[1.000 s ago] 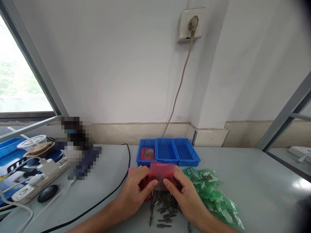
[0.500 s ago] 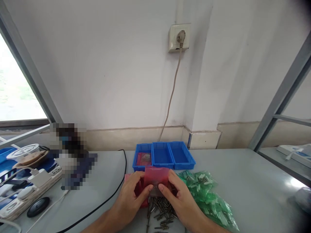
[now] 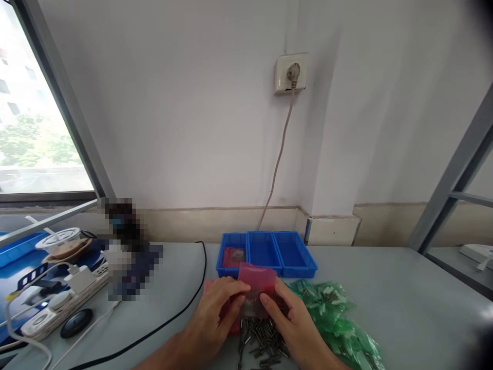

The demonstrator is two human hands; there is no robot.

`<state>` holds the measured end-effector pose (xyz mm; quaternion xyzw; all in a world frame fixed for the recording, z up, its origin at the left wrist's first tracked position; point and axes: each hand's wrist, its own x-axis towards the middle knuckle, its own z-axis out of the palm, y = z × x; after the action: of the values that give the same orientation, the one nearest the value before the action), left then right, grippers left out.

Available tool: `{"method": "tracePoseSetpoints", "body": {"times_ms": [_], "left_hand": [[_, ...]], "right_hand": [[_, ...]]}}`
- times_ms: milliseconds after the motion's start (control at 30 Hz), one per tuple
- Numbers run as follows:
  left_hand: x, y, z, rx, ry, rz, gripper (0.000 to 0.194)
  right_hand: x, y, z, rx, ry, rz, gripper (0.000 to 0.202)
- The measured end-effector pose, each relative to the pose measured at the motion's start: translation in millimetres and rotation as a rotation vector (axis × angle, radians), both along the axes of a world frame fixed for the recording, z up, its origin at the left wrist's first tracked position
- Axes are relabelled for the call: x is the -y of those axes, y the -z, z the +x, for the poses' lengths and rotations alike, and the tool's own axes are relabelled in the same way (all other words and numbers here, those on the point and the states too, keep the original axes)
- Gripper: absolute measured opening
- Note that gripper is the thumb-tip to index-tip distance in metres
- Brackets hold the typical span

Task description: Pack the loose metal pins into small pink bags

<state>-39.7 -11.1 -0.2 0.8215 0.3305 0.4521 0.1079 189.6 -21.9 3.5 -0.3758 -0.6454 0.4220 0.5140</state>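
The right hand [image 3: 295, 319] pinches a translucent red plastic bag [image 3: 258, 281]; the half-curled left hand [image 3: 215, 309] touches its edge, grip unclear. Below, slender metal pins [image 3: 263, 337] remain loose; beyond, a red packet [image 3: 233, 257] already lies in the leftmost blue plastic tray [image 3: 234, 239].

The left hand [image 3: 215, 313] and right hand [image 3: 295, 321] hold a pink bag [image 3: 257, 281] — metal pins [image 3: 264, 339] lie below.
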Motion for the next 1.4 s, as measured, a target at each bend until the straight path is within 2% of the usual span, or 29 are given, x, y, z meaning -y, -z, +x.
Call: {"method": "tracePoseSetpoints", "body": {"times_ms": [133, 233, 333, 467, 500, 600, 767, 900, 1000, 1033, 1100, 1233, 1300, 1400], "left_hand": [[0.8, -12.5, 0.6, -0.053, 0.046, -0.094, 0.038], [-1.4, -13.3, 0.4, -0.055, 0.086, -0.062, 0.045], [-4.2, -10.9, -0.1, -0.075, 0.093, -0.029, 0.047], [-6.4, -8.8, -1.0, -0.083, 0.055, -0.043, 0.041], [-6.7, -9.0, -1.2, -0.078, 0.047, -0.045, 0.039], [-7.2, -12.3, -1.5, -0.049, 0.015, -0.043, 0.032], [-6.3, -21.0, 0.6, 0.033, -0.024, -0.114, 0.02], [-4.3, -18.9, 4.1, 0.093, -0.077, -0.283, 0.023], [-2.2, -16.6, 5.2, 0.176, -0.07, -0.354, 0.044], [-1.5, -16.8, 4.9, 0.18, -0.057, -0.335, 0.044], [-0.8, -18.4, 3.3, 0.119, -0.006, -0.259, 0.032], [-3.4, -18.9, -1.0, -0.031, 0.106, -0.13, 0.041], [-6.1, -16.0, -1.9, -0.041, 0.099, -0.094, 0.038], [-9.1, -12.9, -2.1, -0.035, 0.063, -0.083, 0.035]], "right_hand": [[-0.4, 0.3, 0.0, -0.006, 0.034, -0.042, 0.038], [-0.9, 0.4, -0.4, -0.03, 0.062, -0.087, 0.039], [-0.7, -1.9, -1.3, -0.129, 0.029, -0.113, 0.041], [0.2, -5.1, -0.3, -0.194, 0.036, -0.162, 0.066], [0.4, -5.4, 0.5, -0.172, 0.054, -0.149, 0.064], [1.7, -4.9, 3.2, -0.045, 0.09, -0.085, 0.036], [6.1, -5.9, 3.9, -0.005, 0.045, -0.13, 0.041], [7.1, -10.0, 1.7, 0.069, 0.078, 0.045, 0.032], [7.4, -11.2, -1.2, 0.021, 0.059, -0.079, 0.036], [7.5, -11.3, -2.3, -0.015, 0.043, -0.149, 0.037], [7.5, -11.8, -4.2, -0.087, 0.026, -0.223, 0.04], [5.4, -13.1, -4.8, -0.179, 0.058, -0.235, 0.048], [4.1, -12.4, -3.5, -0.185, 0.069, -0.222, 0.049], [3.9, -8.7, -0.9, -0.117, 0.056, -0.198, 0.04]]}}
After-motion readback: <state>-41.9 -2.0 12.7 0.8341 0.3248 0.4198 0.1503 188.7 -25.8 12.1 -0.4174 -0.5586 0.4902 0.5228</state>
